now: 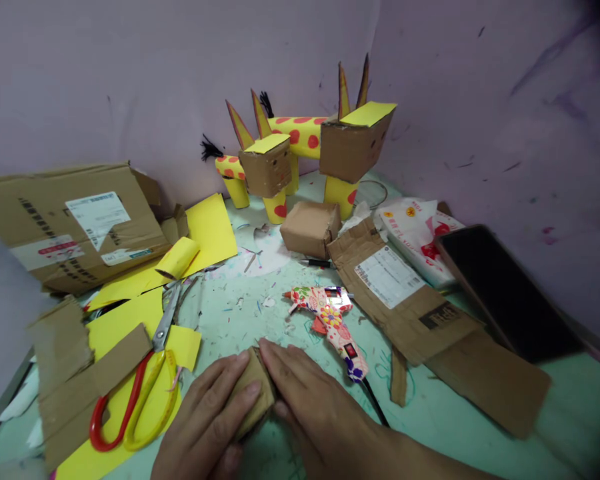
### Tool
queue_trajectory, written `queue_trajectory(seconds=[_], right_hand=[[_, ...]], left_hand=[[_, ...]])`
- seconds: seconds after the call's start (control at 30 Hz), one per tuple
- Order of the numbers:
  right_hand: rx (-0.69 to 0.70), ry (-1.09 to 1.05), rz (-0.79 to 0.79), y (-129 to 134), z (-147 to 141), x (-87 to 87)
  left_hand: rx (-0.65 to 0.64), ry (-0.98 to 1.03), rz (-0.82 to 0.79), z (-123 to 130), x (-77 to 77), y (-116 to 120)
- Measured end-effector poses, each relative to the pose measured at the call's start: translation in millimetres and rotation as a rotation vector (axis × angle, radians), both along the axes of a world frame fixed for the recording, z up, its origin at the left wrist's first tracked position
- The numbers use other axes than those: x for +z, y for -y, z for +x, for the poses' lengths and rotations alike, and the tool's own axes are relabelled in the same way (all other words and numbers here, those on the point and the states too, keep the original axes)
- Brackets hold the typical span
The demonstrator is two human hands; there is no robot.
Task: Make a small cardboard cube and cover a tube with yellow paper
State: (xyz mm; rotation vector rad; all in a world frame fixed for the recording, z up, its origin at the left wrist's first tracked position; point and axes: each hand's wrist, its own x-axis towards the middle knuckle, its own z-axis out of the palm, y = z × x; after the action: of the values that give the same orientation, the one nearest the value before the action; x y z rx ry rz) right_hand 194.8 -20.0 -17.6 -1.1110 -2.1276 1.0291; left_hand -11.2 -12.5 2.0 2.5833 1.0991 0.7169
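Close to me at the front of the table, a small cardboard box [258, 393] is pressed between both hands. My left hand [207, 417] is closed around its left side, the thumb lying across the top. Against the right side my right hand [313, 400] lies with its fingers together, gripping the box. The underside of the box is hidden. Just beyond my right hand rests a floral hot glue gun [329, 313], its nozzle pointing left. Left of my hands lie scissors [153, 360] with red and yellow handles, on yellow paper [130, 320] and cardboard strips [95, 380].
Two cardboard-headed spotted animals [265, 167] stand at the back near a closed cardboard box [310, 227]. A large carton [75, 223] stands left. On the right are flattened cardboard [405, 293], a tissue pack [415, 233] and a tilted phone [505, 287]. The glue gun's cord [375, 400] runs toward me.
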Motion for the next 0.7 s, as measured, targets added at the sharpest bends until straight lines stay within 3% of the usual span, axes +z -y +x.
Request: queue_trajectory(seconds=[0.2,0.4,0.7], right_hand=[[0.023,0.017,-0.060,-1.3,-3.7,-2.1],[-0.090,-0.036,-0.018,0.1,-10.5,-4.3],[-0.068,-0.030,-0.026,0.4,-9.6,-3.1]], left_hand=[[0.003,-0.003,-0.002,2.0,1.9,1.4],[-0.005,-0.006,0.000,2.5,3.2,1.5],[-0.001,-0.045,0.041,2.6,0.9,1.5]])
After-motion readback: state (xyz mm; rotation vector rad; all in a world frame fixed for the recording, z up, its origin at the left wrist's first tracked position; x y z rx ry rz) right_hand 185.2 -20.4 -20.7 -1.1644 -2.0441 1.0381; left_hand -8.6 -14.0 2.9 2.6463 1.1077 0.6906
